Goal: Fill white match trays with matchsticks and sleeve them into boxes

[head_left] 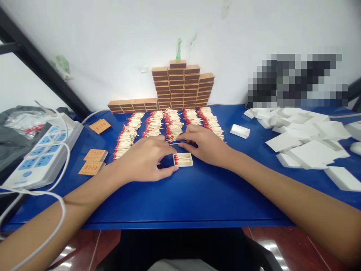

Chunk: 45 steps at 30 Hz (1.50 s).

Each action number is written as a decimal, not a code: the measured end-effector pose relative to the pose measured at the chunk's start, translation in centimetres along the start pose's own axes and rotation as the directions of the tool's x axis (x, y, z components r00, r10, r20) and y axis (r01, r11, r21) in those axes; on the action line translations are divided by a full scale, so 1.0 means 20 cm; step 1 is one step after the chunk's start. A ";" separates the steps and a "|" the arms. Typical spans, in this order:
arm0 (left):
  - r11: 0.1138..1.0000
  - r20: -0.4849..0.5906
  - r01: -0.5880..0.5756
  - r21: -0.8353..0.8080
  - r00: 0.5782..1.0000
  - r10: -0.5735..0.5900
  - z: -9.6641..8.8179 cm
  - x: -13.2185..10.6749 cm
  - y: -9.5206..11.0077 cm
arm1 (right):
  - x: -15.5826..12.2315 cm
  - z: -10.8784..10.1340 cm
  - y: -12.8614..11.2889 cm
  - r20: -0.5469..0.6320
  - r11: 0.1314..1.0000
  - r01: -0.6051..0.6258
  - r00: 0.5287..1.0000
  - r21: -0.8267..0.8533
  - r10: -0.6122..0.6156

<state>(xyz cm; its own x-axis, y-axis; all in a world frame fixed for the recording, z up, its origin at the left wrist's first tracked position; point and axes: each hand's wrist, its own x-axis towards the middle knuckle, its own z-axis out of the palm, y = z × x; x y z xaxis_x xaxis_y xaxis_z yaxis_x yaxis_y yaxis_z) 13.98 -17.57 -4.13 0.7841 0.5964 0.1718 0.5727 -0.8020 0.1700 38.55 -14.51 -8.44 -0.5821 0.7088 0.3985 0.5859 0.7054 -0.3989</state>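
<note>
A small white matchbox tray lies on the blue table, with red-headed matches side by side in it. The thumb and fingers of my left hand grip the tray's left end. Just behind the tray, my right hand is closed in a pinch on a match, its stick pointing left from the fingertips. Beyond both hands, loose matches lie in several long piles, their red heads mostly to the left. My left hand covers the near part of some piles.
Brown matchboxes are stacked against the wall. Orange matchbox covers lie at left, beside a white power strip with looping cables. One white tray lies right of the piles; a heap of white trays covers the far right. The table edge is nearest me.
</note>
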 end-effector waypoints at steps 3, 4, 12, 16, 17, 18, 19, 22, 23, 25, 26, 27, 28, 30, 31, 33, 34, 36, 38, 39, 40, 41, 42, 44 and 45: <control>1.000 0.005 0.004 0.001 1.000 -0.004 0.00 0.00 0.00 | 0.00 0.00 0.00 0.004 1.000 -0.009 1.000 0.007 0.009; 1.000 0.006 0.005 0.001 1.000 -0.005 0.00 0.00 0.00 | 0.00 0.00 0.00 0.006 1.000 -0.009 1.000 0.011 0.009; 1.000 0.008 -0.002 -0.001 1.000 0.002 0.00 0.00 0.00 | 0.00 -0.01 -0.01 -0.004 1.000 0.018 1.000 0.003 -0.018; 1.000 0.005 -0.008 -0.003 1.000 0.008 0.00 0.00 0.00 | 0.00 -0.03 -0.02 0.033 1.000 0.000 0.999 -0.009 0.000; 1.000 0.003 -0.009 -0.003 1.000 0.009 0.00 0.00 0.00 | 0.00 -0.04 -0.02 0.045 1.000 0.000 0.999 -0.016 0.000; 1.000 0.001 -0.009 -0.003 1.000 0.009 0.00 0.00 -0.01 | -0.01 -0.05 -0.02 0.054 1.000 0.001 0.999 -0.026 0.000; 1.000 -0.001 -0.006 -0.002 1.000 0.006 0.00 0.00 -0.01 | -0.01 -0.06 -0.02 0.060 0.999 -0.001 0.998 -0.039 0.004; 1.000 -0.007 -0.005 0.004 1.000 0.005 0.00 0.00 -0.01 | -0.02 -0.10 -0.03 0.076 0.997 -0.032 0.996 -0.070 0.038; 1.000 -0.008 -0.007 0.005 1.000 0.008 0.00 0.00 -0.01 | -0.02 -0.11 -0.03 0.087 0.996 -0.045 0.995 -0.073 0.052; 1.000 -0.007 -0.011 0.007 1.000 0.011 0.00 0.00 -0.01 | -0.02 -0.12 -0.03 0.115 0.996 -0.066 0.991 -0.067 0.074; 1.000 -0.006 -0.011 0.007 1.000 0.011 0.00 0.00 -0.01 | -0.02 -0.13 -0.04 0.129 0.995 -0.073 0.988 -0.061 0.080; 1.000 -0.006 -0.009 0.008 1.000 0.009 0.00 0.00 -0.01 | -0.02 -0.13 -0.04 0.139 0.995 -0.078 0.987 -0.056 0.085; 1.000 -0.007 -0.006 0.009 1.000 0.006 0.00 0.00 0.00 | -0.02 -0.13 -0.04 0.147 0.995 -0.082 0.985 -0.052 0.089; 1.000 -0.007 -0.004 0.009 1.000 0.004 -0.01 0.00 0.00 | -0.02 -0.13 -0.04 0.154 0.995 -0.090 0.983 -0.049 0.097; 1.000 -0.007 -0.003 0.008 1.000 0.004 -0.01 -0.01 0.00 | -0.02 -0.12 -0.04 0.155 0.994 -0.094 0.983 -0.047 0.100; 1.000 -0.007 -0.006 0.008 1.000 0.006 -0.01 -0.01 0.00 | -0.02 -0.12 -0.03 0.157 0.994 -0.097 0.982 -0.042 0.103; 1.000 -0.007 -0.008 0.010 1.000 0.008 -0.01 -0.01 0.00 | -0.02 -0.12 -0.03 0.158 0.995 -0.097 0.982 -0.038 0.102; 1.000 -0.009 -0.010 0.014 1.000 0.010 -0.01 0.00 0.00 | -0.02 -0.12 -0.02 0.163 0.995 -0.096 0.982 -0.029 0.100; 1.000 -0.009 -0.014 0.015 1.000 0.014 -0.01 0.00 0.00 | -0.03 -0.13 -0.02 0.169 0.996 -0.093 0.981 -0.018 0.094; 1.000 -0.008 -0.015 0.013 1.000 0.015 -0.01 0.00 0.00 | -0.03 -0.13 -0.01 0.174 0.996 -0.091 0.981 -0.013 0.092; 1.000 -0.008 -0.016 0.011 1.000 0.016 -0.01 0.00 0.00 | -0.03 -0.13 -0.01 0.178 0.996 -0.090 0.980 -0.009 0.091; 1.000 -0.009 -0.016 0.011 1.000 0.016 -0.01 0.00 0.00 | -0.04 -0.14 -0.01 0.180 0.996 -0.092 0.979 -0.007 0.092; 1.000 -0.010 -0.016 0.010 1.000 0.017 -0.01 0.00 0.00 | -0.04 -0.14 -0.01 0.180 0.995 -0.096 0.979 -0.007 0.095; 1.000 -0.015 -0.018 0.009 1.000 0.018 -0.01 0.00 0.00 | -0.04 -0.14 -0.02 0.178 0.995 -0.103 0.979 -0.008 0.103; 1.000 -0.018 -0.017 0.009 1.000 0.017 -0.01 0.00 0.00 | -0.04 -0.14 -0.02 0.176 0.994 -0.104 0.979 -0.009 0.104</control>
<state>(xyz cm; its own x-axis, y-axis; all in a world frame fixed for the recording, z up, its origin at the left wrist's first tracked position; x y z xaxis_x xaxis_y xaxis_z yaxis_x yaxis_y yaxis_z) 13.85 -17.55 -3.91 0.7894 0.5830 0.1921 0.5615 -0.8123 0.1578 40.30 -15.38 -6.36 -0.6076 0.7678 0.2034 0.6486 0.6274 -0.4309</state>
